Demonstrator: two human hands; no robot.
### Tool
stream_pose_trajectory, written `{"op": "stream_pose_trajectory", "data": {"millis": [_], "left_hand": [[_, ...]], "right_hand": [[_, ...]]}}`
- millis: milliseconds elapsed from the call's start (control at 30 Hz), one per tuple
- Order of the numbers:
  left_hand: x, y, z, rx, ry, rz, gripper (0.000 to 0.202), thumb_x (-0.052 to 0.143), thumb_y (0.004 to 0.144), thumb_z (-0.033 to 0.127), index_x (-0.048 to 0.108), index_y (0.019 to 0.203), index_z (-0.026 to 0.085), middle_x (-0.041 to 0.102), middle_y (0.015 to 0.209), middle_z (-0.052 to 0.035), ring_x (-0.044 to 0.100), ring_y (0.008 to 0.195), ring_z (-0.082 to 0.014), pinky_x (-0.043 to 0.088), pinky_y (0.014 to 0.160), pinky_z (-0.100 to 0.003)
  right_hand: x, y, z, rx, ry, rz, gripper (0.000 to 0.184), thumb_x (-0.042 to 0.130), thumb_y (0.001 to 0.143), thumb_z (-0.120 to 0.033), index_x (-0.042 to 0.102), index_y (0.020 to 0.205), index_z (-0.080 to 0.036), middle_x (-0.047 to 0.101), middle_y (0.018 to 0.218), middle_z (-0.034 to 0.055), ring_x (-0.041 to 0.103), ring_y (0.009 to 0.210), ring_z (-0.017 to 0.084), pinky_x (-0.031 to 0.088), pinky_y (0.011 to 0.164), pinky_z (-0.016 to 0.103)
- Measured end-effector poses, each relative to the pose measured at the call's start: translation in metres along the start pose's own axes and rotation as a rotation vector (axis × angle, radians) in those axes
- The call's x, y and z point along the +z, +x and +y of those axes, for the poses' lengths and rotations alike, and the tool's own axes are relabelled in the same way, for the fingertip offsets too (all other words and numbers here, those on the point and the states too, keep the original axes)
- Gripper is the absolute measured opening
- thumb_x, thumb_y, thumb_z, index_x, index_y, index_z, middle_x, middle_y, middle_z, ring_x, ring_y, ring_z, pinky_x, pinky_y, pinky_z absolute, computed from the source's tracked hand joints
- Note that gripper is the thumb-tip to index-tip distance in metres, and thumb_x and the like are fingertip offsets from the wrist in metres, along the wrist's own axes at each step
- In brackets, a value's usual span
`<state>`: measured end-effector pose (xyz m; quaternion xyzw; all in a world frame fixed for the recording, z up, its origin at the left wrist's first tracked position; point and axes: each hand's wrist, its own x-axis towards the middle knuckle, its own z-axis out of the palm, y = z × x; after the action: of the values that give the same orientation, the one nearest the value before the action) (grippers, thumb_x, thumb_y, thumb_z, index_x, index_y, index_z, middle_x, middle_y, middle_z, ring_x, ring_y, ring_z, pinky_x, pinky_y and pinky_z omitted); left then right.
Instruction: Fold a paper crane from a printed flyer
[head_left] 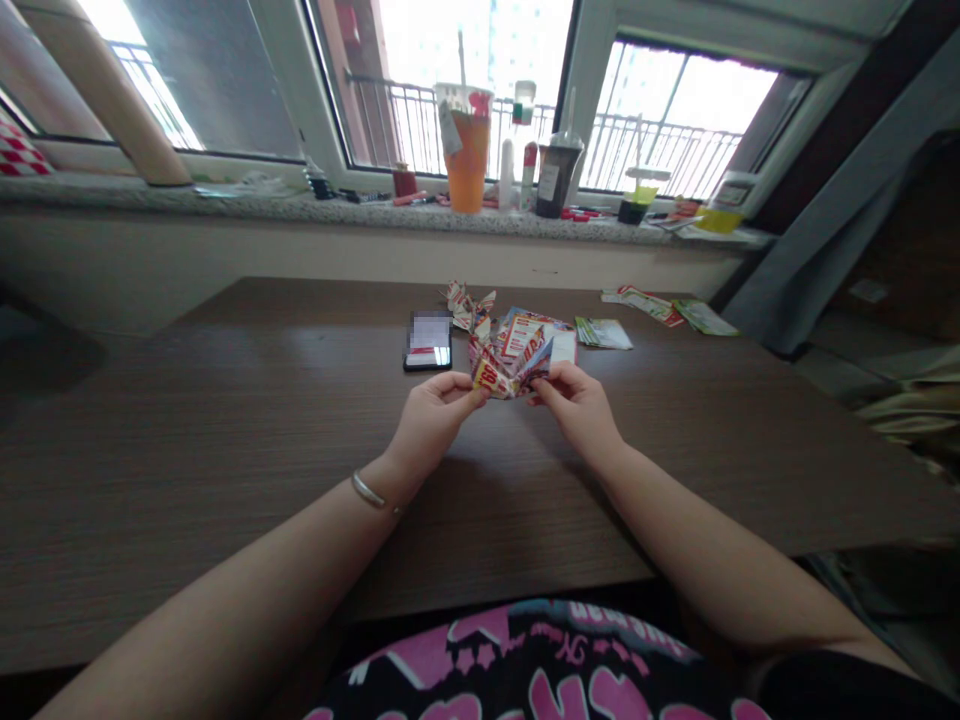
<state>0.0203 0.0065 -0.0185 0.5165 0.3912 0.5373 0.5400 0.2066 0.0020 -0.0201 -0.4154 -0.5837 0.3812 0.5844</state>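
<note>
Between both hands is a folded piece of colourful printed paper (491, 376), held a little above the table and bent into a V shape. My left hand (439, 408) pinches its left side between thumb and fingers; a silver bangle circles that wrist. On the other side, my right hand (576, 400) pinches the blue-printed right part. Just behind the held paper lie more printed sheets (564, 343), partly hidden by it. Folded or crumpled paper pieces (459, 302) sit beyond, to the left. A phone (427, 341) with its screen lit lies beside my left hand.
A brown table (262, 430) spans the view. Printed packets (604, 333) and coloured strips (651, 305) lie at its back right. The stone windowsill (360, 207) carries an orange drink cup (466, 150), a dark drink cup (556, 175), bottles, and pens.
</note>
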Motion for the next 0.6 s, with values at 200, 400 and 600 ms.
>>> {"op": "stream_pose_trajectory", "data": {"millis": [200,400,600], "left_hand": [[0.004,0.000,0.000,0.077,-0.023,-0.020,0.032,0.078,0.064,0.029,0.058,0.084,0.015,0.069,0.084,-0.0030,0.065,0.080,-0.0146,0.051,0.079,-0.028],[0.005,0.001,-0.003,0.048,-0.112,-0.041,0.041,0.080,0.063,0.025,0.050,0.090,0.016,0.068,0.079,0.0002,0.065,0.074,-0.0119,0.051,0.076,-0.026],[0.005,0.000,-0.006,-0.022,-0.172,-0.097,0.037,0.079,0.066,0.029,0.059,0.093,0.014,0.070,0.089,-0.0036,0.066,0.080,-0.0129,0.051,0.081,-0.027]], "right_hand": [[0.005,-0.001,-0.003,0.052,0.064,0.010,0.020,0.073,0.068,-0.036,0.064,0.078,-0.020,0.064,0.075,-0.0007,0.059,0.067,0.012,0.056,0.064,0.028],[0.009,-0.002,-0.002,0.087,0.223,0.005,0.042,0.078,0.063,-0.029,0.053,0.097,-0.025,0.059,0.064,-0.0086,0.061,0.059,0.010,0.053,0.059,0.024],[0.012,-0.002,-0.003,0.198,0.276,-0.095,0.036,0.080,0.059,-0.037,0.060,0.084,-0.020,0.067,0.073,-0.0022,0.065,0.066,0.012,0.054,0.060,0.025]]}}
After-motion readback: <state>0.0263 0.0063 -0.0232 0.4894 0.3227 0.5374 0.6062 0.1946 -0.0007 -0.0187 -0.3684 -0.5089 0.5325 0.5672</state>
